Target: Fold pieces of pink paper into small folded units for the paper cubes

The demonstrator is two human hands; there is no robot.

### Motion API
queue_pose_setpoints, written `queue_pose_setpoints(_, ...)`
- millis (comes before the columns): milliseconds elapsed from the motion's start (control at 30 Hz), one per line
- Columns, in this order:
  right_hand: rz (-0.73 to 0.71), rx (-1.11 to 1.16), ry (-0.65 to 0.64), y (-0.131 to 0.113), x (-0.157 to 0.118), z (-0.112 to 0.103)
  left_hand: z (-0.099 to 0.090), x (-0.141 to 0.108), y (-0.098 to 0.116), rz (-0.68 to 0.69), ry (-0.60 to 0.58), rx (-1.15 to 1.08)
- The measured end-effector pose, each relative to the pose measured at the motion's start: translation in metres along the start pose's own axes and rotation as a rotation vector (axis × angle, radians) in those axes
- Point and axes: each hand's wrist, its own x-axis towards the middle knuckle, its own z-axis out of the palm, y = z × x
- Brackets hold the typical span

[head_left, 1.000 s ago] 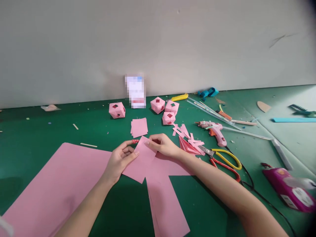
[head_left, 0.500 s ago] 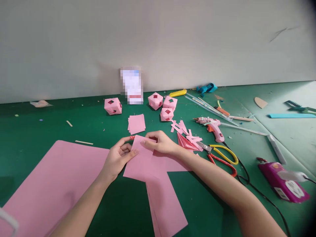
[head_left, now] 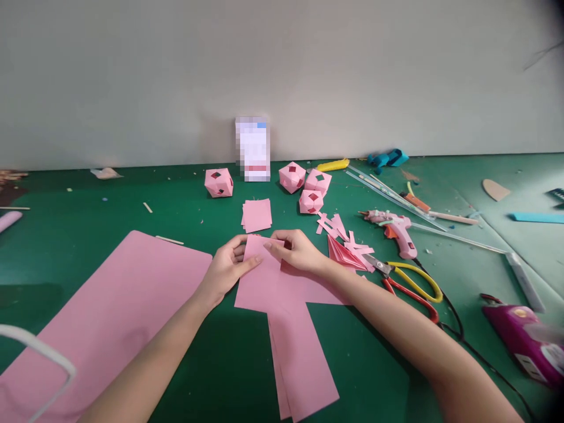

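Between my two hands is a piece of pink paper (head_left: 259, 282), raised at its far edge. My left hand (head_left: 228, 267) grips its left side, thumb on top and fingers behind. My right hand (head_left: 296, 249) pinches the upper right corner, thumb on the face. Beneath and nearer to me lie long pink paper strips (head_left: 306, 364), partly overlapping. Just beyond my hands rests a small stack of pink paper squares (head_left: 258, 215). Folded pink paper balls with diamond-shaped holes (head_left: 292, 177) stand farther back, and one more folded ball (head_left: 219, 183) sits to the left.
A large pink sheet (head_left: 132, 299) covers the left side. To the right lie paper scraps (head_left: 337, 226), folded red-pink paper (head_left: 345, 254), scissors (head_left: 414, 282), a pink glue gun (head_left: 399, 229) and a purple power strip (head_left: 520, 341) with a cable. A blurred phone-like screen (head_left: 254, 150) leans on the wall.
The view has shifted left, so everything appears farther right. My hands keep their grip on the pink paper, and its position between them is nearly the same.
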Motion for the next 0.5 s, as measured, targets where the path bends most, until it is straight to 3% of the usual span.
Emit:
queue_pose_setpoints(133,-0.008,0.019,0.003,0.001,0.000,-0.004,0.002,0.013,0.012,-0.047,-0.115,0.075)
queue_pose_setpoints(267,0.001,0.091,0.035,0.005,0.002,-0.009,-0.001,0.032,0.012,0.088,-0.224,0.159)
queue_pose_setpoints(367,0.050,0.253,0.018,0.008,0.003,-0.011,-0.006,0.039,0.006,0.140,-0.150,0.050)
queue_pose_setpoints(500,0.061,0.392,-0.038,0.010,0.005,-0.009,-0.013,0.041,0.001,0.090,-0.091,-0.077)
